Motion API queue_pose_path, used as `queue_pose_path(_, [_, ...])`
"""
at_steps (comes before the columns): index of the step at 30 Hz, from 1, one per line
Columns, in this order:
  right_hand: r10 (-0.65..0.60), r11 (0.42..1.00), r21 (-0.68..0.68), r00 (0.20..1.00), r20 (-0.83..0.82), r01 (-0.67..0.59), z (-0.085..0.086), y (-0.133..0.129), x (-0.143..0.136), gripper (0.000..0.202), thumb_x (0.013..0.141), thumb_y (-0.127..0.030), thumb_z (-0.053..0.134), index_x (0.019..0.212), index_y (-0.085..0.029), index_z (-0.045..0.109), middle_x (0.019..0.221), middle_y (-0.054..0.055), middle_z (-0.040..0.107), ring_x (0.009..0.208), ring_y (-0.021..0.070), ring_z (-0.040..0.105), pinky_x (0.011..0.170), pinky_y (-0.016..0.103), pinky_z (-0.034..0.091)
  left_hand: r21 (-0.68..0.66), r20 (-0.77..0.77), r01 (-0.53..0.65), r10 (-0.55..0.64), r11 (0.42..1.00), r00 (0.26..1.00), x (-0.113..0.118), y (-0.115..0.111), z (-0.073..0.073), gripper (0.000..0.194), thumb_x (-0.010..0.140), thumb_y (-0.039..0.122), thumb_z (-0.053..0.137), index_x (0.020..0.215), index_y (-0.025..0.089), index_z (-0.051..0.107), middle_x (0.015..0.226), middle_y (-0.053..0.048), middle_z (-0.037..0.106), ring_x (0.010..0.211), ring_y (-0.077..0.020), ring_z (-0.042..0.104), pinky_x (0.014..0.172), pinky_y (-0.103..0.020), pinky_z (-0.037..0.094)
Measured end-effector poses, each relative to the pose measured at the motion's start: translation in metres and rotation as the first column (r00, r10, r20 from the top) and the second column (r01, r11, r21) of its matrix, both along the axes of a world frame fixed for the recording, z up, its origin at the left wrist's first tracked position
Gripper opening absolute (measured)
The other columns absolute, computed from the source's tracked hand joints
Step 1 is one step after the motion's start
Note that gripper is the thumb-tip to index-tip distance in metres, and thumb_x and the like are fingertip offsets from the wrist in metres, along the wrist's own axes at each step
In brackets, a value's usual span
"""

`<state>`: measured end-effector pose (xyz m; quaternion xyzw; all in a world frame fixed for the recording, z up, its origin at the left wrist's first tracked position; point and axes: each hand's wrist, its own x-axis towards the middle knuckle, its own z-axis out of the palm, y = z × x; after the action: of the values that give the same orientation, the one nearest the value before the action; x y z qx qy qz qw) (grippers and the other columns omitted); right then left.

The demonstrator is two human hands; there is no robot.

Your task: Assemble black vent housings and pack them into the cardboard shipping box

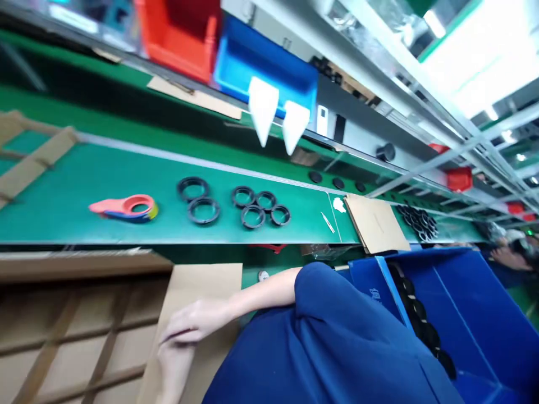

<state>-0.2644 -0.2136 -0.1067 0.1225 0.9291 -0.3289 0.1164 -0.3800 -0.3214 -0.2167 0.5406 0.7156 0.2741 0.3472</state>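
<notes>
My right hand (191,324) reaches across from the right, its fingers curled down over my left hand (172,359). The two hands meet above the flap of a cardboard box (217,280). What the right fingers hold, if anything, is hidden by blur and overlap. My left hand comes up from the bottom edge, and its fingers are covered by the right one. The box on the left has cardboard dividers (103,359) forming square cells. On the green bench (126,163) beyond lie several black rings (204,210) and a red-and-blue tape dispenser (126,207).
A white pen-like tool (327,222) and flat cardboard sheets (377,221) lie further right. Beside me stands a blue bin (467,314) with black round parts. Red (181,39) and blue (265,59) trays sit on the shelf above. Another person's hand (511,255) shows at far right.
</notes>
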Motion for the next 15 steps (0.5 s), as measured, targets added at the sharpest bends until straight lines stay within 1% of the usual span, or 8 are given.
queue_pose_path(1, [-0.031,0.999,0.012,0.999,0.031,0.03,0.009,0.006,0.016,0.035,0.105,-0.025,0.043,0.135,-0.012,0.057,0.137,0.004,0.064,0.126,0.0112,0.057,0.101,0.017,0.045,0.005,-0.038,0.006,-0.005,1.0,0.999,0.003,0.006,0.006,0.025,0.083,0.04,0.053,0.078,0.019,0.065,0.078,-0.009,0.069,0.075,-0.0282,0.068,0.062,-0.037,0.052])
queue_pose_path(3, [-0.085,0.996,0.042,0.995,0.046,0.083,0.021,0.015,0.054,0.034,0.107,-0.026,0.042,0.134,-0.013,0.058,0.135,0.005,0.065,0.123,0.0114,0.06,0.096,0.018,0.048,0.035,-0.103,0.004,0.0,0.999,0.995,0.016,0.014,0.013,0.024,0.08,0.04,0.048,0.08,0.021,0.064,0.09,-0.011,0.073,0.088,-0.0323,0.071,0.069,-0.039,0.054])
queue_pose_path(5, [-0.094,0.994,0.061,0.995,0.04,0.092,0.029,0.026,0.097,0.03,0.107,-0.026,0.042,0.128,-0.016,0.061,0.13,0.004,0.068,0.118,0.0108,0.062,0.093,0.018,0.049,0.064,-0.138,0.006,0.003,0.998,0.99,0.041,0.026,0.016,0.028,0.08,0.043,0.046,0.085,0.022,0.064,0.101,-0.012,0.075,0.099,-0.0334,0.07,0.079,-0.041,0.055])
queue_pose_path(6, [-0.084,0.994,0.066,0.996,0.039,0.082,0.032,0.034,0.119,0.027,0.107,-0.026,0.043,0.124,-0.018,0.063,0.128,0.003,0.069,0.116,0.0105,0.063,0.091,0.018,0.05,0.061,-0.141,0.025,-0.016,0.998,0.99,0.058,0.034,0.018,0.03,0.081,0.045,0.045,0.087,0.023,0.064,0.103,-0.012,0.075,0.101,-0.0334,0.07,0.082,-0.041,0.055])
queue_pose_path(9, [-0.013,0.997,0.078,0.996,0.091,0.006,0.048,0.064,0.187,0.02,0.105,-0.026,0.049,0.106,-0.022,0.068,0.116,-0.001,0.073,0.104,0.0114,0.068,0.075,0.019,0.051,0.003,-0.123,0.153,-0.152,0.988,0.981,0.128,0.061,0.025,0.032,0.082,0.046,0.045,0.088,0.023,0.066,0.098,-0.01,0.076,0.095,-0.0325,0.072,0.078,-0.04,0.056])
queue_pose_path(11, [-0.034,0.983,0.182,0.996,0.083,0.019,0.066,0.086,0.231,0.015,0.102,-0.022,0.055,0.099,-0.023,0.07,0.109,0.0,0.073,0.097,0.0134,0.069,0.068,0.021,0.05,0.016,-0.113,0.268,-0.264,0.963,0.958,0.186,0.078,0.035,0.033,0.084,0.045,0.044,0.091,0.023,0.068,0.099,-0.01,0.076,0.096,-0.0319,0.072,0.079,-0.041,0.056])
queue_pose_path(13, [-0.103,0.935,0.345,0.993,0.054,0.078,0.09,0.105,0.277,0.014,0.1,-0.017,0.057,0.102,-0.023,0.07,0.11,0.003,0.072,0.097,0.0164,0.069,0.068,0.025,0.048,0.084,-0.092,0.4,-0.393,0.913,0.915,0.246,0.093,0.045,0.036,0.087,0.045,0.044,0.098,0.022,0.07,0.105,-0.011,0.076,0.101,-0.0311,0.071,0.087,-0.042,0.056])
queue_pose_path(15, [-0.191,0.853,0.499,0.981,0.021,0.156,0.12,0.114,0.329,0.02,0.099,-0.015,0.056,0.112,-0.023,0.07,0.118,0.006,0.07,0.104,0.0202,0.068,0.073,0.03,0.048,0.158,-0.063,0.531,-0.528,0.832,0.847,0.302,0.107,0.054,0.039,0.089,0.048,0.046,0.104,0.021,0.07,0.109,-0.01,0.075,0.103,-0.029,0.071,0.092,-0.041,0.056])
